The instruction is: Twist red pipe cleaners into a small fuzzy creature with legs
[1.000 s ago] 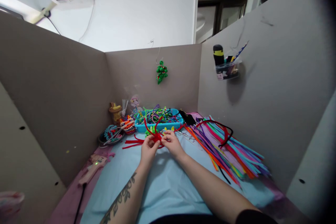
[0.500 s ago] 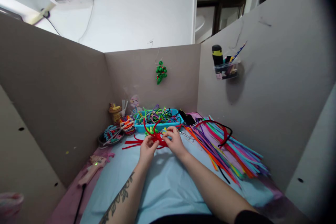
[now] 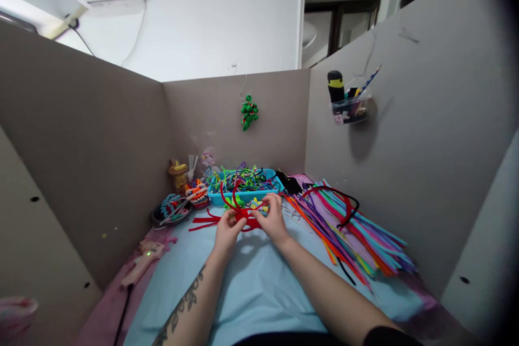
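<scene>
Between my hands is a bundle of red pipe cleaners (image 3: 242, 214), joined at the middle, with loose ends sticking up and out to the left. My left hand (image 3: 229, 228) pinches the bundle between thumb and fingers. My right hand (image 3: 271, 217) has its fingers bent around one red strand on the bundle's right side. Just behind lie a green piece (image 3: 234, 203) and a yellow and blue piece (image 3: 258, 205), both partly hidden. The bundle is held a little above the light blue cloth (image 3: 259, 292).
A blue basket (image 3: 219, 195) of twisted pipe cleaners stands behind. Loose coloured pipe cleaners (image 3: 344, 232) lie at right, with scissors (image 3: 292, 213) beside them. At left are a dark bowl (image 3: 178, 217), a woven ball (image 3: 197, 193) and a pink corded tool (image 3: 140, 269). Grey panels (image 3: 239, 146) surround the table.
My right hand has moved slightly right and up, drawing a red strand outward. The upright red ends have shifted left. My left hand stays on the bundle.
</scene>
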{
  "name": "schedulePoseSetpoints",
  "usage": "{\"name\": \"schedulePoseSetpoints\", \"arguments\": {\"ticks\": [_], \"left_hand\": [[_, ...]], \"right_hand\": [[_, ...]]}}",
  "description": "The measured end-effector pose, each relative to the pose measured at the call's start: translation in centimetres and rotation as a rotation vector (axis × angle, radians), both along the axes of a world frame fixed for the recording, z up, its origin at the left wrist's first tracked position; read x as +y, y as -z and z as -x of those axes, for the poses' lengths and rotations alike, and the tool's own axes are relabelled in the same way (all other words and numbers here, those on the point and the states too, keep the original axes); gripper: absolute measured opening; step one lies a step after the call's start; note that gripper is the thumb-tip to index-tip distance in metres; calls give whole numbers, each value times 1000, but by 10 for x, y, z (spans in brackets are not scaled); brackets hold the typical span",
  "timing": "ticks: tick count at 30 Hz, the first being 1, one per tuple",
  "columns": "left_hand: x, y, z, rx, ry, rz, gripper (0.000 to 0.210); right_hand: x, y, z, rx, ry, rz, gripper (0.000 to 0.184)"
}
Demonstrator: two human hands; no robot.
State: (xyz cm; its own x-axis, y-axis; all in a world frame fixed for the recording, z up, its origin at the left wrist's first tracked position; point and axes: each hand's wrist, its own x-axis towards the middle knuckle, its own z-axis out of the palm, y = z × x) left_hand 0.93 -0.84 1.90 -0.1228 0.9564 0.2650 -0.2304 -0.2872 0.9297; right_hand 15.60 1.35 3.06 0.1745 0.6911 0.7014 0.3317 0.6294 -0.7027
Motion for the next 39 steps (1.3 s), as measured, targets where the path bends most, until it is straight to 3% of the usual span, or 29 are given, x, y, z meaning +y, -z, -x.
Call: {"name": "schedulePoseSetpoints", "arguments": {"ticks": [3,12,20,34,39], "left_hand": [[2,-1,1,-51,-62,-4,45],[4,6,0,-23,-41,-78,37],[4,5,-2,3,36,-115,36],[1,3,-2,-17,136,-83,39],[1,4,0,9,201,-70,38]], "right_hand": [[-7,-1,4,-33,11,-20,8],[-10,8,21,-14,-13,195,16],[-1,14,17,126,-224,297,20],[10,10,9,373,-310,414,24],[14,9,6,343,-478,514,34]]}}
